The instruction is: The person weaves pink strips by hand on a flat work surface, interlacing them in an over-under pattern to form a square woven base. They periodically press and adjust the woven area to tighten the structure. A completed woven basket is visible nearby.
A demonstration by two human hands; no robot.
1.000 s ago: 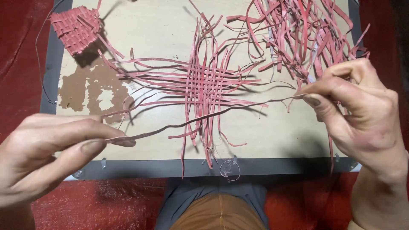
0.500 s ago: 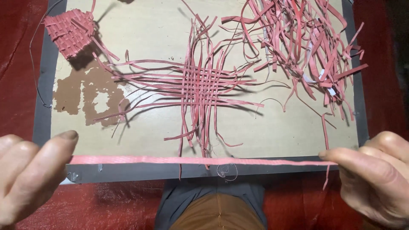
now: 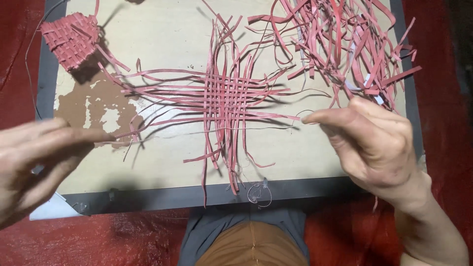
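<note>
While both hands hover over the work board (image 3: 162, 34), a single thin strand (image 3: 207, 132) runs taut between them, seen almost edge-on so that it reads as a pale line. The left hand (image 3: 37, 162) sits at the left edge of the view, blurred, its thumb and forefinger closed narrowly on one end of the strand just above the board's lower left part. The right hand (image 3: 374, 145) is at the right, thumb and forefinger pinched tight on the other end, the remaining fingers curled loosely under the palm. Held this way, the strand crosses in front of the lower part of the half-woven mat (image 3: 229, 96), a small square of interlaced red strips in the middle of the board whose loose ends stick out on all four sides; whether the strand touches the mat or passes just above it cannot be told. A loose heap of red strips (image 3: 345, 44) lies at the board's upper right, near the right hand but apart from it. At the upper left corner rests a small finished woven piece (image 3: 71, 39) in the same red. Below it, a brown patch (image 3: 93, 106) shows where the board's pale surface has worn away. A dark grey rim frames the board, which lies on a red cloth (image 3: 438, 162).
</note>
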